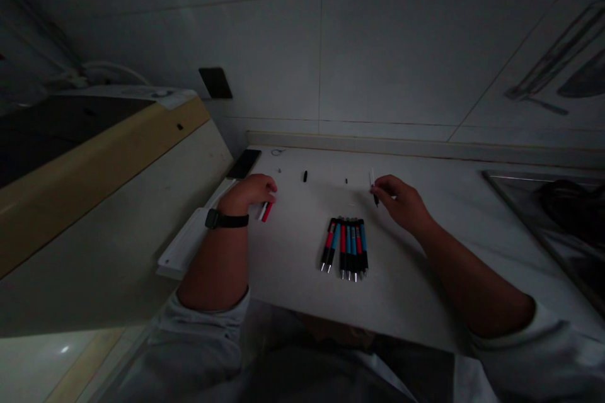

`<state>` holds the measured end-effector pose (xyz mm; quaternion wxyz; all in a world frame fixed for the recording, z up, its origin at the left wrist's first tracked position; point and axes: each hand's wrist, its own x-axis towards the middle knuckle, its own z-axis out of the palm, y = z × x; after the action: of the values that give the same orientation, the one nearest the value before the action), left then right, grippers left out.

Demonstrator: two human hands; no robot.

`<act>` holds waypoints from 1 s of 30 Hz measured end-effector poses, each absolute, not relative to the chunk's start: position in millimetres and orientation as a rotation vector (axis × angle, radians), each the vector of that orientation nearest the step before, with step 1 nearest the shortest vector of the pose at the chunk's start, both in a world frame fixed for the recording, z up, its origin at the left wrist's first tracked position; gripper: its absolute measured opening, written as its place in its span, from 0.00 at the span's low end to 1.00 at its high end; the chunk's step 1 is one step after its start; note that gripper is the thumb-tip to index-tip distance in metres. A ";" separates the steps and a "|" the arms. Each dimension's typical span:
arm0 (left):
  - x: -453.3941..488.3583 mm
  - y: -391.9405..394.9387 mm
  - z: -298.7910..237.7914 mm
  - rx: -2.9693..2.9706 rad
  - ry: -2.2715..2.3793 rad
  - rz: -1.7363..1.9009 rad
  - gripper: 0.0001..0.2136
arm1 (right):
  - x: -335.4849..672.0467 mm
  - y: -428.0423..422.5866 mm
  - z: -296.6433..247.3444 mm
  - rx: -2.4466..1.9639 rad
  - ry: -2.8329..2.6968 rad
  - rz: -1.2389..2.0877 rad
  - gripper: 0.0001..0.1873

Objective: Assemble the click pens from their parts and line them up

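My left hand, with a dark watch on its wrist, is closed with its fingertips at the top of a red pen barrel. Beside that barrel is a white piece. Further right, my right hand pinches a partly assembled pen, with a dark lower part and a thin pale rod pointing up. Several red and blue pens with black grips lie side by side between the hands, tips toward me. A black pen grip and a tiny black piece lie behind them.
A phone and white containers are at the left of the white counter. A large beige appliance stands left. A metal-rimmed stove is at right. The tiled wall rises behind.
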<state>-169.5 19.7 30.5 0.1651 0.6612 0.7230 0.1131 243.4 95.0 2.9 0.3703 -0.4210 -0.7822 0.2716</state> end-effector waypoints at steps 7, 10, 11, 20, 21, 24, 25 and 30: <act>-68.6 20.3 34.0 2.069 1.631 1.001 0.12 | 221.0 77.9 6.5 -0.919 -1.556 1.411 0.23; -21.9 12.7 26.7 2.075 1.456 1.022 0.15 | 211.7 66.0 7.1 -0.885 -1.415 1.588 0.25; -12.5 10.4 24.0 2.094 1.445 1.001 0.14 | 209.7 63.3 6.6 -0.866 -1.375 1.639 0.25; -15.9 12.8 11.7 2.232 1.649 0.834 0.04 | 213.4 73.9 -5.9 -0.849 -1.105 1.657 0.24; -17.0 13.3 11.3 2.225 1.653 0.831 0.04 | 214.0 75.6 -6.8 -0.852 -1.082 1.651 0.24; -18.0 13.9 11.2 2.182 1.660 0.845 0.04 | 215.0 78.1 -8.0 -0.855 -1.050 1.641 0.23; -18.1 14.1 11.3 2.161 1.663 0.855 0.04 | 215.2 78.3 -8.0 -0.854 -1.049 1.641 0.22; -18.5 17.0 9.8 2.004 1.650 1.029 0.05 | 216.0 77.2 -5.8 -0.870 -1.069 1.637 0.21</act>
<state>-18.5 17.0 9.8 0.1737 0.7067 0.5819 0.3630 216.0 77.2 -5.8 0.4801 -0.3567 -0.4383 0.6709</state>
